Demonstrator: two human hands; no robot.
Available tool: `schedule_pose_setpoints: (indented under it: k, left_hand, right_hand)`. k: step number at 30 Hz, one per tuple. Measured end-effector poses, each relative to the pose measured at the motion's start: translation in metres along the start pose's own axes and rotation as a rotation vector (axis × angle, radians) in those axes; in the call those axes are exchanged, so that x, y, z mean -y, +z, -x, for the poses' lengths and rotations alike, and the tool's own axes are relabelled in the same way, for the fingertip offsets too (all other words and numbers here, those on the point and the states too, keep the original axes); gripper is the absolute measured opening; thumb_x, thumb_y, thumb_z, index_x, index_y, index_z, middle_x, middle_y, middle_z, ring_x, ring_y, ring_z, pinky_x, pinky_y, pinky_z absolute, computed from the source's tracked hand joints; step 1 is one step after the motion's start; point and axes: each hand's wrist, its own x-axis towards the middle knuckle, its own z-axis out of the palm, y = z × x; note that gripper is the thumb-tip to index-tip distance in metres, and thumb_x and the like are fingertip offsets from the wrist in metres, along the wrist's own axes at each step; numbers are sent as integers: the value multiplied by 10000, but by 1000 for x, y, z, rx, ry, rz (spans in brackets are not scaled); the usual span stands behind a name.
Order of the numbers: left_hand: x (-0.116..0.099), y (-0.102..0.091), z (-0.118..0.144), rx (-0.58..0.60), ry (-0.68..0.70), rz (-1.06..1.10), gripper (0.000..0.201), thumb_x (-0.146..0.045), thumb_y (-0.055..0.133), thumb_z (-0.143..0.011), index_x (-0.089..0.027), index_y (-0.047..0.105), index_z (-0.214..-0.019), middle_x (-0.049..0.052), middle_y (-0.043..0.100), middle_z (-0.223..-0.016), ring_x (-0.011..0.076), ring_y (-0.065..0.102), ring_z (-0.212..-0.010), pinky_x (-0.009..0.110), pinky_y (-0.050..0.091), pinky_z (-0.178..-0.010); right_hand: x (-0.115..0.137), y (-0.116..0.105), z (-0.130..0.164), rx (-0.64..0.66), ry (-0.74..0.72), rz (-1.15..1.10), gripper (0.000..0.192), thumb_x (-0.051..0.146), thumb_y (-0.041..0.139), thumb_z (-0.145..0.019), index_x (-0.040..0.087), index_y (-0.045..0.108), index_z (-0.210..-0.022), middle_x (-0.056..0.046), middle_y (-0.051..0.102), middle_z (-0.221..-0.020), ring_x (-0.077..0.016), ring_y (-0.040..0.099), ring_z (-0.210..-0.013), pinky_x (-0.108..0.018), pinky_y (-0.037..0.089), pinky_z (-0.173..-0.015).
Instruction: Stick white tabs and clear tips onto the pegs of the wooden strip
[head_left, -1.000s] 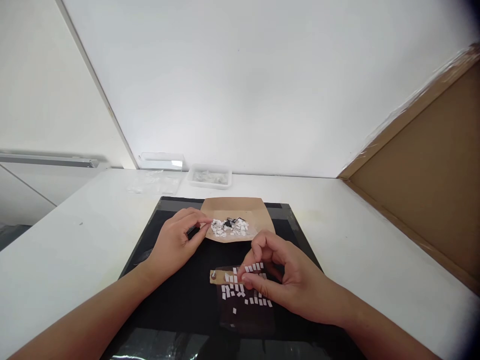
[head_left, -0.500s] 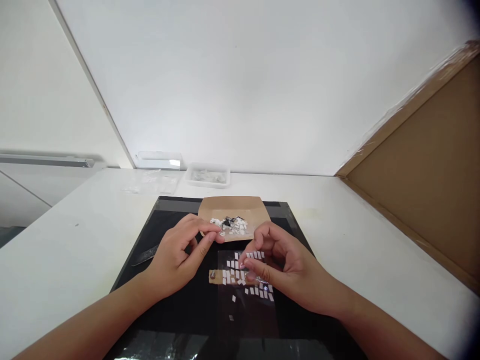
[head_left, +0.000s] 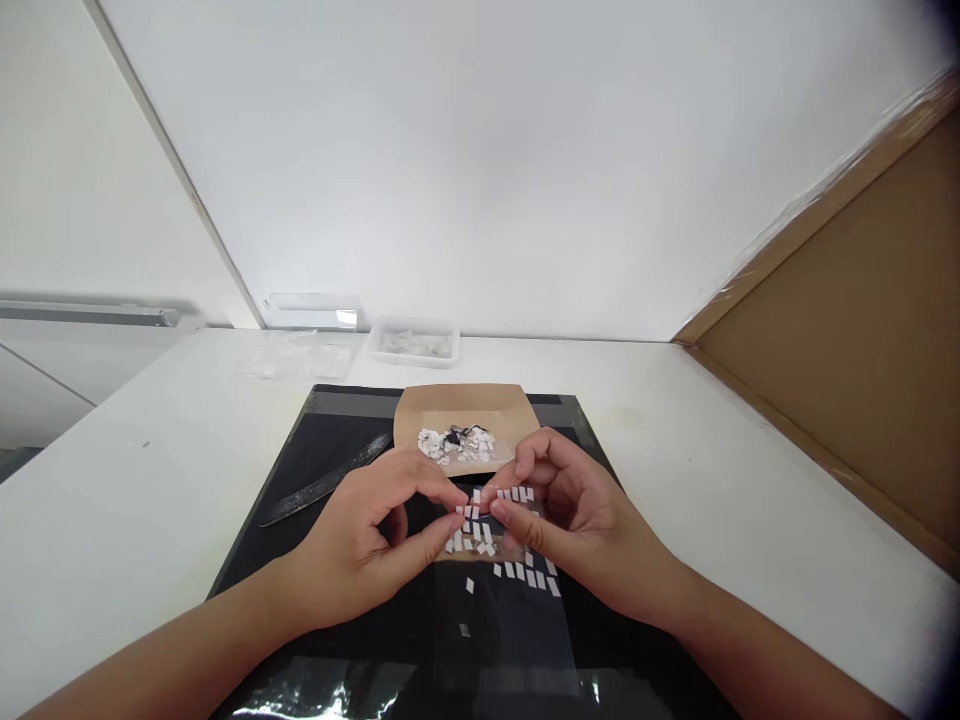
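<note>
Closest to the camera, a clear plastic sheet (head_left: 517,620) lies on the black mat (head_left: 300,470), with its long side running away from the person. Little white squares (head_left: 517,572) sit on it in rows that run from left to right.

A second ago the left hand (head_left: 360,550) was up by the brown paper, and a dark flat tool (head_left: 326,480) was hidden under it. Now that hand has come down to meet the right hand (head_left: 585,535) over the squares, and the tool lies alone on the mat, slanting up to the right. So both hands now work on the same small spot. Each has its thumb and first finger close together, nearly touching the other hand's. It looks like a pinch on the sheet's far edge or one square, but I cannot tell which.

Further back, the brown paper (head_left: 465,415) holds a pile of white bits (head_left: 457,443) with some dark ones. Past the mat, a clear tray (head_left: 412,343) stands on the white table (head_left: 712,450), near the wall
</note>
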Motion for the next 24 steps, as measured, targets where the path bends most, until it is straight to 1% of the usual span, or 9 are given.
schedule_pose_setpoints:
  k: [4,8,13,16,20,24]
  left_hand:
    - [0,0,2,-23,-20,10,163,-171,721,-958,-230,753,-1107,78,735,-1045,154,690,-837,192,514,-507]
    - [1,0,3,-16,-8,13,189,-159,728,-950,-236,748,-1121,73,736,-1047,152,691,-815,196,519,-504]
    - [1,0,2,-30,29,16,197,-133,733,-941,-239,745,-1107,65,742,-1026,148,698,-787,208,524,-515]
    - [0,0,1,-36,52,-8,209,-128,737,-936,-240,747,-1112,71,749,-1040,160,709,-813,215,526,-515]
    - [-2,0,1,-52,90,-70,221,-135,735,-936,-240,757,-1129,95,759,-1079,177,713,-836,229,536,-516]
    - [-4,1,0,-83,107,-85,238,-122,742,-926,-250,771,-1125,98,761,-1153,193,730,-919,226,564,-534]
  right_hand:
    - [0,1,0,4,22,-67,328,339,803,-953,260,488,-999,-26,750,-1048,-151,738,-903,-254,678,-684]
    - [0,2,-1,6,42,-82,351,360,816,-940,254,486,-989,-36,758,-1030,-165,748,-909,-260,677,-682]
    - [2,4,1,13,42,-94,354,358,820,-938,243,486,-969,-37,766,-1007,-154,749,-868,-267,679,-691]
    - [2,7,1,3,26,-110,343,341,816,-942,243,487,-953,-39,776,-997,-148,754,-852,-254,673,-686]
    - [-1,9,3,-35,-9,-60,355,363,820,-934,253,483,-947,-44,795,-988,-177,770,-851,-302,679,-711]
    - [-3,9,6,-78,-64,25,347,373,815,-933,260,488,-939,-62,806,-995,-211,783,-883,-342,670,-739]
